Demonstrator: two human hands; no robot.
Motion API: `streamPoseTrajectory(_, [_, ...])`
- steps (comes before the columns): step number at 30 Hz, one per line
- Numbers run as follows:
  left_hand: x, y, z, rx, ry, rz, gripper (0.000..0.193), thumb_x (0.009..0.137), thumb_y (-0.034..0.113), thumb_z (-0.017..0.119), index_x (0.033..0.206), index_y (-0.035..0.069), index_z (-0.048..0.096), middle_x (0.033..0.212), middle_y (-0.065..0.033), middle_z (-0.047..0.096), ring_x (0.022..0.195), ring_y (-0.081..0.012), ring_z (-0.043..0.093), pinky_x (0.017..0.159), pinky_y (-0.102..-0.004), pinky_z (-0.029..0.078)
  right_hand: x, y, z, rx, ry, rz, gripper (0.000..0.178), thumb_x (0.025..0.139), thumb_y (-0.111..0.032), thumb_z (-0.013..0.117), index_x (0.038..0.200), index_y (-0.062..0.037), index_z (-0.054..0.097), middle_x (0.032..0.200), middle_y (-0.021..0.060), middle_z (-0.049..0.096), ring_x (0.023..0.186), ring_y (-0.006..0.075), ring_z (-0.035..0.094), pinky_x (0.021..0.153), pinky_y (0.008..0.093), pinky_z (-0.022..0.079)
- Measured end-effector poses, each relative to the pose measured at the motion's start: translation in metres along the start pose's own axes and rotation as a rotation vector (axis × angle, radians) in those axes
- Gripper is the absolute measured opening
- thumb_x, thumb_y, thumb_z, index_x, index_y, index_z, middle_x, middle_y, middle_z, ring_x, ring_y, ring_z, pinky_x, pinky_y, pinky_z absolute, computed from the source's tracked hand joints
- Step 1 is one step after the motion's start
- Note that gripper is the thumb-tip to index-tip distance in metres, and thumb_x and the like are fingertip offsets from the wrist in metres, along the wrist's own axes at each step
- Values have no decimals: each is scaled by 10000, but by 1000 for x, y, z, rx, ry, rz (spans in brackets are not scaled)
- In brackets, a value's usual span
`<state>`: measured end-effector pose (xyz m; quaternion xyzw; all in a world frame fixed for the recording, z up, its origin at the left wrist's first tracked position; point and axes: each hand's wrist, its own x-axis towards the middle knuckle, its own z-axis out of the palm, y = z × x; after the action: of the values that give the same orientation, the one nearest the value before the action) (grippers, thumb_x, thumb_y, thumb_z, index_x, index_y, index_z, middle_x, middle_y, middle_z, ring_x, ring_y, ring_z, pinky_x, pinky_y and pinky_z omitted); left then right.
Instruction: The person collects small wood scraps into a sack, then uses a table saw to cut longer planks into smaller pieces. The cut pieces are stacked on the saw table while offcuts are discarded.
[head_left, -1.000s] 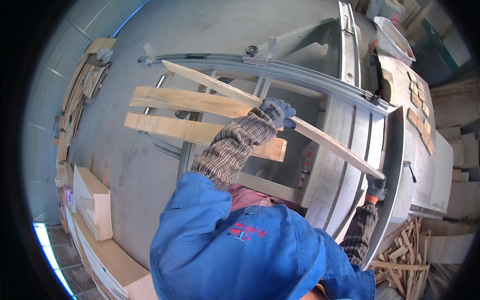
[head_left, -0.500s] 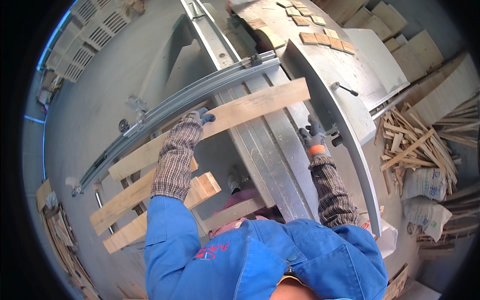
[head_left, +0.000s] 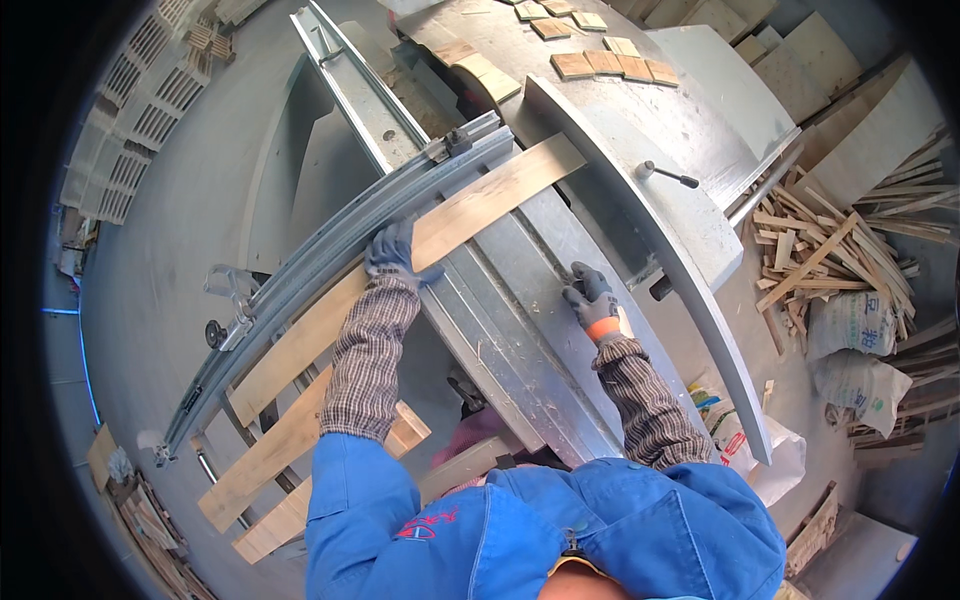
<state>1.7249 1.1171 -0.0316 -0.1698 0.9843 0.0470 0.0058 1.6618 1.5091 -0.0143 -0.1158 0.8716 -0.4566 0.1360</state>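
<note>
A long pale wooden board lies slantwise across the grooved metal sliding table and runs on to the left under my left hand. My left hand, in a grey glove, is closed round the board next to the metal fence rail. The board's far end reaches toward the upright metal fence plate. My right hand, gloved with an orange cuff, is over the table's right part, its fingers apart and holding nothing I can see.
More boards lie on a frame at the left. Cut wooden blocks sit in rows on the far machine top. A lever handle sticks out beyond the fence plate. Scrap strips and white sacks are piled at the right.
My right hand has moved left, away from the fence plate and over the table. My left hand keeps its hold on the board. The whole view has shifted.
</note>
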Motion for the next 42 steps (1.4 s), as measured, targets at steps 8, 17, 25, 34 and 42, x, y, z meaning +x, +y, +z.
streamPoseTrajectory(8, [21,14,2,100,43,98,709,691,486,838,1325,273,604,1487,-111,386,1409,-341,314,1167,-550,256,-26,15,-14,71,4,70,432,910,-140,701,1314,-35,591,1193,162,642,1051,244,667,921,354,531])
streamPoseTrajectory(17, [35,57,-58,189,-116,-263,839,663,654,777,1415,375,529,1612,-95,239,1505,-287,158,1199,-555,164,-86,21,-84,-45,213,-87,423,875,-155,720,1267,-34,618,1219,195,630,1034,320,659,899,399,542])
streamPoseTrajectory(25, [37,61,-63,336,-241,-294,850,741,653,737,1481,344,457,1612,-102,217,1515,-329,123,1218,-555,121,-256,45,-130,-691,-23,460,788,762,-457,815,1381,-64,524,1307,221,568,1230,403,527,1038,461,444])
streamPoseTrajectory(34, [37,68,-66,236,-198,-340,830,717,615,744,1443,282,517,1597,-83,248,1497,-328,175,1228,-537,108,-277,87,-137,-548,72,327,564,771,-300,805,1232,-39,611,1182,214,620,1115,404,573,969,481,461])
streamPoseTrajectory(42, [35,61,-74,263,-240,-285,766,735,637,734,1384,274,548,1623,-104,201,1507,-320,178,1237,-522,122,-138,39,-110,458,40,484,431,957,-261,551,1341,-64,538,770,47,591,479,103,465,444,262,374])
